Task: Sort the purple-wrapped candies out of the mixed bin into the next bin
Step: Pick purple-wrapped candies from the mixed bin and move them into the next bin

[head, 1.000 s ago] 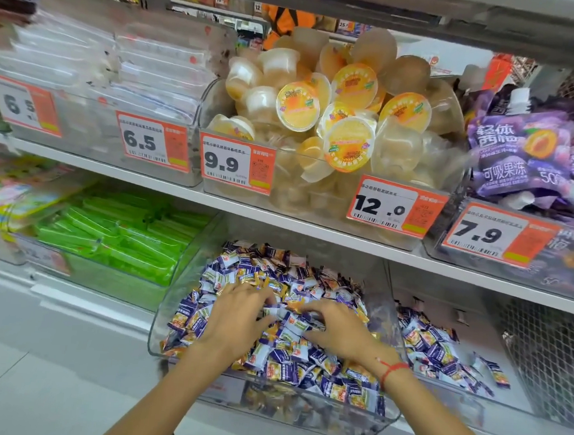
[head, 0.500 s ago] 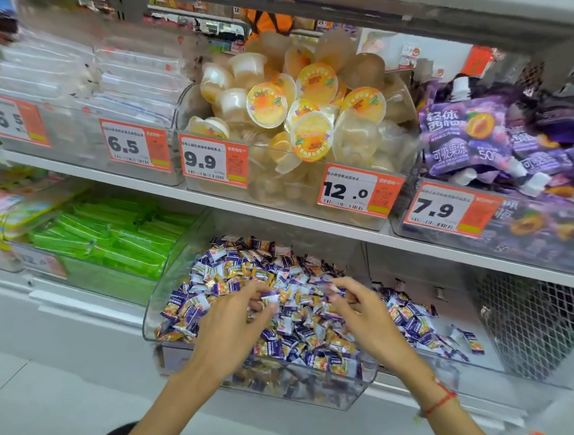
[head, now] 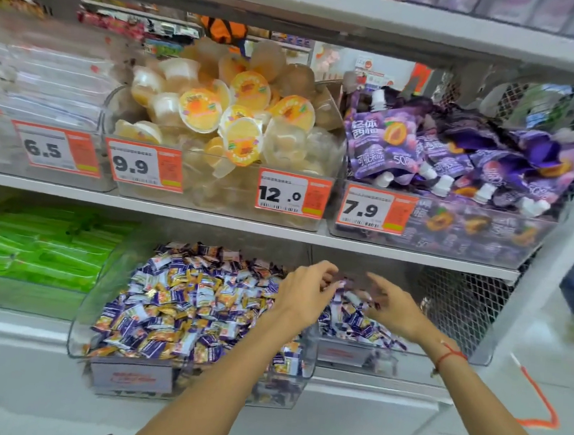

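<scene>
While both hands hover over the right-hand bin, the relation that counts is plain: the mixed bin (head: 107, 306) lies to their left, so any fresh purple candy has to be fetched from that side, and the left hand (head: 302, 292) is the nearer one, its forearm already crossing the mixed bin's right corner

Going by size: the shelf (head: 210, 216) carries clear bins in two rows. On the lower row the mixed bin is heaped nearly to its rim with purple candies (head: 168, 314) and orange-gold ones (head: 166, 298) jumbled at every angle, no common long axis. Just beside it on the right, walls touching or nearly so, the next bin (head: 414, 368) holds a much thinner layer of sorted candies (head: 356, 320), mostly purple, with much of its floor bare towards the mesh side

The left hand is curled, fingertips pinched around something pale that looks like a candy, though blur keeps me from being sure. The right hand (head: 393, 306) is spread, fingers loose, nothing clearly in it; it looks like it is letting go over the pile. A red string circles its wrist

I judge this the drop step, with most purple ones not yet moved
</scene>
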